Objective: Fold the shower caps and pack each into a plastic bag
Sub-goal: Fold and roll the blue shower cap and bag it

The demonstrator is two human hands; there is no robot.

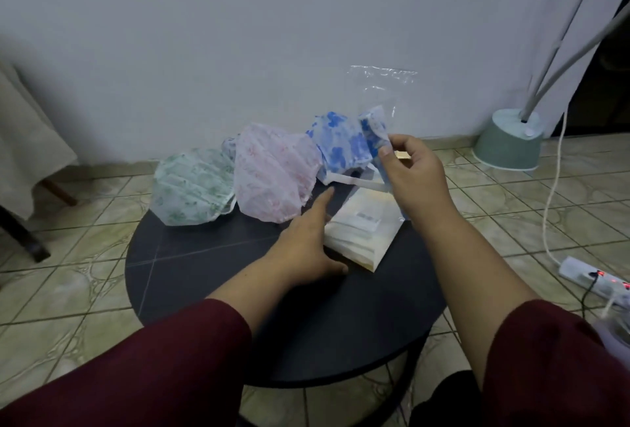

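Right hand (410, 171) pinches clear plastic bag (381, 92) w/ blue cap part in, above bench (191, 266). Left hand (306, 242) fingers straight, nothing held. Likely light, limp, slippery; grip bag's mouth edge.

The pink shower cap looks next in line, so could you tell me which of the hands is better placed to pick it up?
Probably the left hand: it is open, holds nothing, and points toward the pink shower cap. The right hand is pinching a folded blue cap in a clear plastic bag.
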